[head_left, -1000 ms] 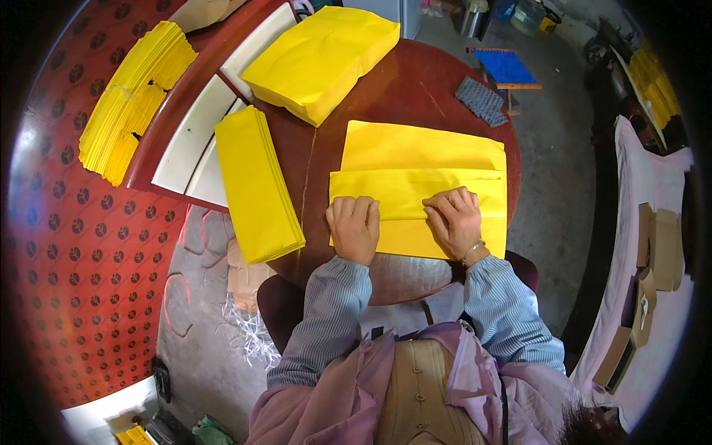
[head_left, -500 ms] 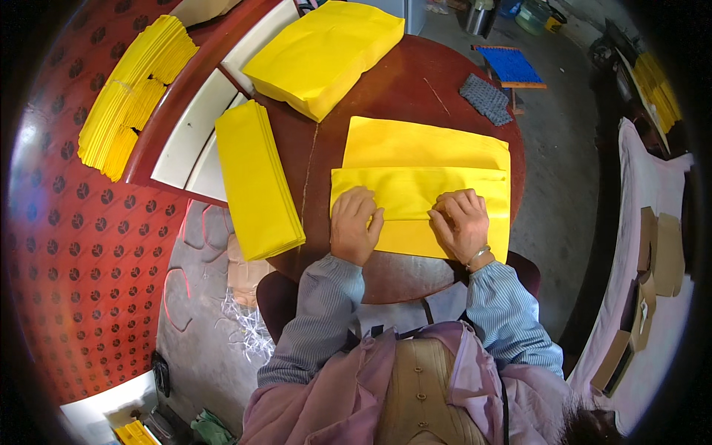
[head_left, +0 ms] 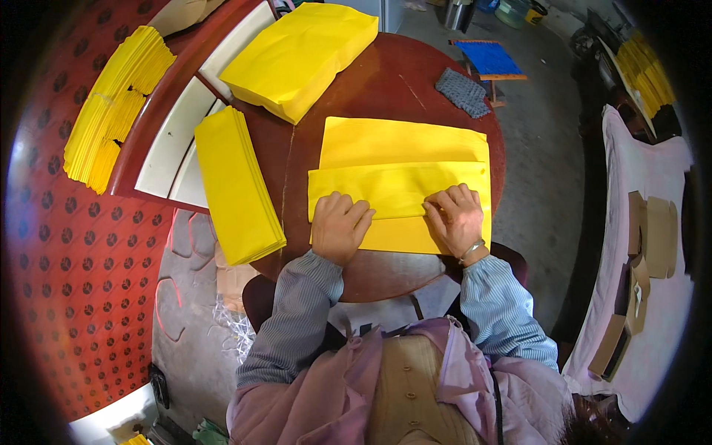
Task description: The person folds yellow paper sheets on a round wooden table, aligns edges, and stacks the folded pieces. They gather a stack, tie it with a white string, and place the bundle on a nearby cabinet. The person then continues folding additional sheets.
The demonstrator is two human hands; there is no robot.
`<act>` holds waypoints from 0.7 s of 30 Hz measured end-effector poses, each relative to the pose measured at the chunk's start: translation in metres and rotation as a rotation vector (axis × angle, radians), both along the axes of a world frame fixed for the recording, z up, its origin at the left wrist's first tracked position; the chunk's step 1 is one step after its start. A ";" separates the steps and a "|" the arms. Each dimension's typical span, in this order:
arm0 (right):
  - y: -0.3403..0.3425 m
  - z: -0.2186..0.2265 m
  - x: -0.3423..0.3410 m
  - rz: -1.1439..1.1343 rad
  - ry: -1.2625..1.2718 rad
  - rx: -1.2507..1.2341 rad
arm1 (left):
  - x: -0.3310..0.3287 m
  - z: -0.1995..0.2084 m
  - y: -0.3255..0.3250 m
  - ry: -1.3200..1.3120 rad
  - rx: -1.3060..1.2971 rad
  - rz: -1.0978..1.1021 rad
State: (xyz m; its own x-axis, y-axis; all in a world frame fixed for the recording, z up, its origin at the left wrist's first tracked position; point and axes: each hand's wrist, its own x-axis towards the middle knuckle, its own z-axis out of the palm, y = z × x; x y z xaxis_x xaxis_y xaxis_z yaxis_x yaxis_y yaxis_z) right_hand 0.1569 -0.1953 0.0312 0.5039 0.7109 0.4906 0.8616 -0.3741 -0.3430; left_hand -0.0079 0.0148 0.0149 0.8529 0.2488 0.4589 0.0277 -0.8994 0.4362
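A yellow sheet (head_left: 404, 141), cloth-like and folded over on itself, lies flat near the front of the round dark red table (head_left: 386, 70). A folded band runs across its middle. At the band's left end, my left hand (head_left: 341, 228) presses down with fingers curled and thumb along the lower fold. Near the right end my right hand (head_left: 454, 216), with a bracelet at the wrist, grips the same fold, thumb toward the middle. Both hands' fingertips are partly hidden. Left of the sheet rests a neat stack of folded yellow sheets (head_left: 236, 185).
A bulky yellow bundle (head_left: 300, 55) sits at the table's far left. Beyond it, more yellow sheets (head_left: 115, 111) lie on a red patterned surface (head_left: 89, 282). A grey knitted cloth (head_left: 461, 93) is at the far right edge. A blue-topped stool (head_left: 489, 59) stands behind.
The whole view has shifted, so the table and sheets appear farther left. Both hands stay on the folded band; the right sits slightly nearer the sheet's right edge.
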 end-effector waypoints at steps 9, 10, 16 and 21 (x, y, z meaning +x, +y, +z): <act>-0.028 -0.002 0.004 -0.122 -0.027 -0.050 | 0.008 0.005 0.000 -0.028 -0.072 -0.078; -0.032 -0.002 0.005 -0.131 -0.013 -0.059 | 0.006 0.006 0.000 0.003 -0.063 -0.088; -0.044 -0.003 0.013 -0.171 -0.015 -0.018 | 0.009 0.007 -0.011 -0.049 -0.044 -0.055; -0.052 0.001 0.017 -0.208 0.015 -0.076 | 0.010 0.008 -0.014 -0.020 0.028 -0.050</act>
